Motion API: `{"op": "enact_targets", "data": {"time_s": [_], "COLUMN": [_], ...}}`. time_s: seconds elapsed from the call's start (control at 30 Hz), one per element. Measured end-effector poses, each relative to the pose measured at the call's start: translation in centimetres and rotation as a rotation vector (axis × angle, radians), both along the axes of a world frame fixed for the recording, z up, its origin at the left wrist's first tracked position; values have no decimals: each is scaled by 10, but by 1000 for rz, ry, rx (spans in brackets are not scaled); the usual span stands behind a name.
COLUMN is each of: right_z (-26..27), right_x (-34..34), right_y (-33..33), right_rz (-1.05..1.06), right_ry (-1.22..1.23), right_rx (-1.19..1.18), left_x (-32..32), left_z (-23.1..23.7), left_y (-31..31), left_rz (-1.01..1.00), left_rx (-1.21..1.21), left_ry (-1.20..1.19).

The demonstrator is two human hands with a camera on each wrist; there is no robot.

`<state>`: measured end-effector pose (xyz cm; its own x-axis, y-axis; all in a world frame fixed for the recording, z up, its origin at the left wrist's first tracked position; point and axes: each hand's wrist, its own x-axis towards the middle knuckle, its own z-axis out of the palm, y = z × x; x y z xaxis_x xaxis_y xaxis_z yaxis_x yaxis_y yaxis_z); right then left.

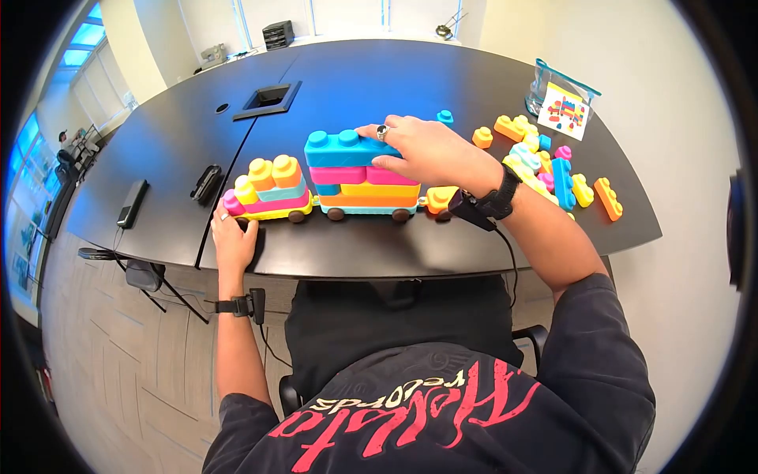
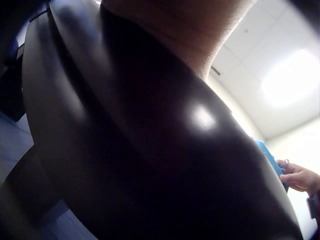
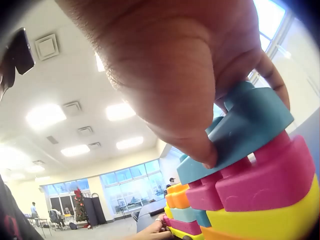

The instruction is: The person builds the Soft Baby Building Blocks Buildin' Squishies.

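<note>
A toy train of building-block cars stands along the table's near side. My right hand (image 1: 430, 146) grips a long blue block (image 1: 332, 152) at the top of the middle car (image 1: 367, 202), thumb on the near side and fingers over the far side. In the right wrist view the blue block sits tilted over the pink blocks (image 3: 265, 180), some of their studs showing beneath it. My left hand (image 1: 233, 243) holds the front end of the left car (image 1: 276, 207), which carries orange, yellow, pink and teal blocks. The left wrist view hides that grip.
A small car with a yellow block (image 1: 439, 196) is hitched at the right. Loose blocks (image 1: 545, 170) lie scattered on the right, behind them a clear bag (image 1: 538, 88) with a picture card (image 1: 563, 110). A dark case (image 1: 207, 183) and a table socket box (image 1: 268, 99) are at the left.
</note>
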<state>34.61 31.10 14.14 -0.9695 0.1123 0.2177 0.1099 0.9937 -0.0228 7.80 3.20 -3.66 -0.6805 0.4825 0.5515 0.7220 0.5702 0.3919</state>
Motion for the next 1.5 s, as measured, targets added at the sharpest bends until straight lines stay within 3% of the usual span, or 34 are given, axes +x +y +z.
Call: {"op": "enact_targets", "data": {"time_s": [0.13,0.2,0.47,0.63,0.87,0.93,1.03,1.5], "right_z": [-6,-11,-34,-50,-52,-44,-51,-73], "right_x": [1,1,3,4,-5,-14,-22,-24], "right_y": [1,-4,-33,-40,-45,-53,-58,-62], "right_rz": [36,3,-207,-224,-274,-333,-92,-150], "right_ry": [37,59,59,200,283,267,394,429], "right_rx": [22,98,357,232,403,326,190,404], "left_x": [-8,0,-3,-3,2,1,-4,-23], "left_z": [-7,1,-2,-2,2,2,-2,-14], "left_y": [0,1,1,1,0,1,0,-6], "left_rz": [-21,-4,-20,-10,-36,-28,-34,-122], "left_rx": [5,12,-2,7,10,-8,-11,-54], "left_ry": [64,-28,36,-1,-28,-12,26,120]}}
